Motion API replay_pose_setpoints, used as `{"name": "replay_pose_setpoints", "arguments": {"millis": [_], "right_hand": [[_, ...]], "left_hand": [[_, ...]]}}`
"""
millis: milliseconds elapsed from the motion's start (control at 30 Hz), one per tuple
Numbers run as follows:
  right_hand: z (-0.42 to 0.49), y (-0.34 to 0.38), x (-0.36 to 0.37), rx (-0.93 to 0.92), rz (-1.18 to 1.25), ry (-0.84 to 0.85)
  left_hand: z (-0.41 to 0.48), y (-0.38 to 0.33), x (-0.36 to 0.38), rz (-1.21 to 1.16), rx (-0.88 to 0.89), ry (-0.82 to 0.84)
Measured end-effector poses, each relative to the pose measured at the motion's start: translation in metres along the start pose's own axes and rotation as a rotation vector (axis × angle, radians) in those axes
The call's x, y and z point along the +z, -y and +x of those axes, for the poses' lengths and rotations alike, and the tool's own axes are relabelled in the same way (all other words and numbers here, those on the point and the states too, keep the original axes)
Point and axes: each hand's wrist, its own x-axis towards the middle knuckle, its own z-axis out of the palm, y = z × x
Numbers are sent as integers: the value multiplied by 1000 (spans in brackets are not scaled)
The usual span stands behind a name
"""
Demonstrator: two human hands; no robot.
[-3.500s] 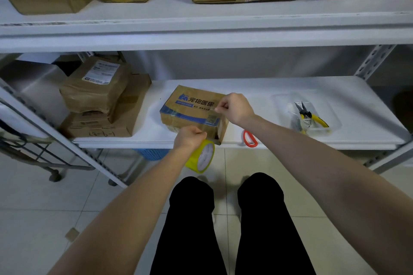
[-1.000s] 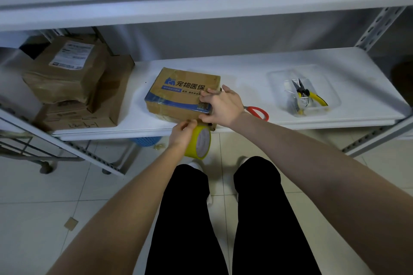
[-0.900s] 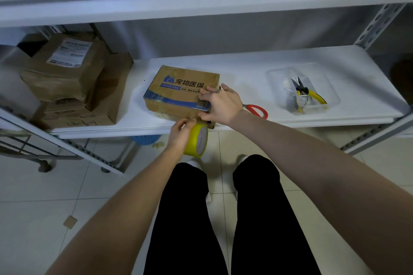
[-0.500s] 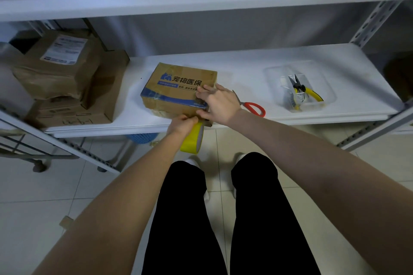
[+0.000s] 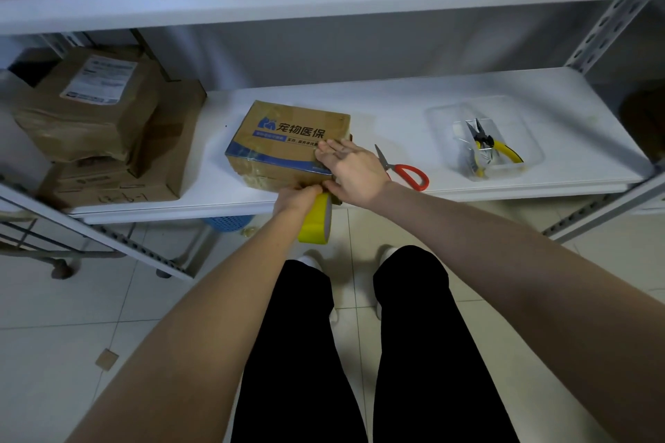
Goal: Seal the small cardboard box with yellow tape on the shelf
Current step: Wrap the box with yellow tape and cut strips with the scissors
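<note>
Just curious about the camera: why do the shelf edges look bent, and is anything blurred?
Head view: the wide-angle lens bends the shelf edges; light is soft, without harsh glare; the small cardboard box print is sharp, the label on the stacked boxes at left blurs; the yellow tape roll looks vivid.

Dim, soft indoor light; wide-angle bending at edges, corners slightly blurred.

Red-handled scissors (image 5: 403, 169) are lying flat, blades pointing away. Just right of them a clear plastic tray (image 5: 521, 126) is holding yellow-handled pliers (image 5: 500, 151). Way over left, a labelled brown parcel (image 5: 93, 108) is sitting on a flatter carton (image 5: 108, 187). A blue basket (image 5: 225, 222) is peeking out down by the floor tiles.
</note>
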Motion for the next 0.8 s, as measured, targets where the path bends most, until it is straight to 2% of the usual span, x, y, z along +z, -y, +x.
{"name": "replay_pose_setpoints", "arguments": {"millis": [67,233,333,433,667,800], "right_hand": [[-1,-1,1,-4,6,-10],[-4,0,3,-2,22,-35],[-3,0,3,6,26,-46],[-3,0,4,12,41,-57],[-1,0,-8,33,33,-96],[3,6,-9,102,-78,-85]], "left_hand": [[-5,3,-4,-28,27,23],[-14,17,-11,-183,121,-41],[-13,24,-9,-47,160,-3],[-9,35,-7,115,106,50],[-1,24,-18,44,52,19],[-1,26,-19,48,37,25]]}}
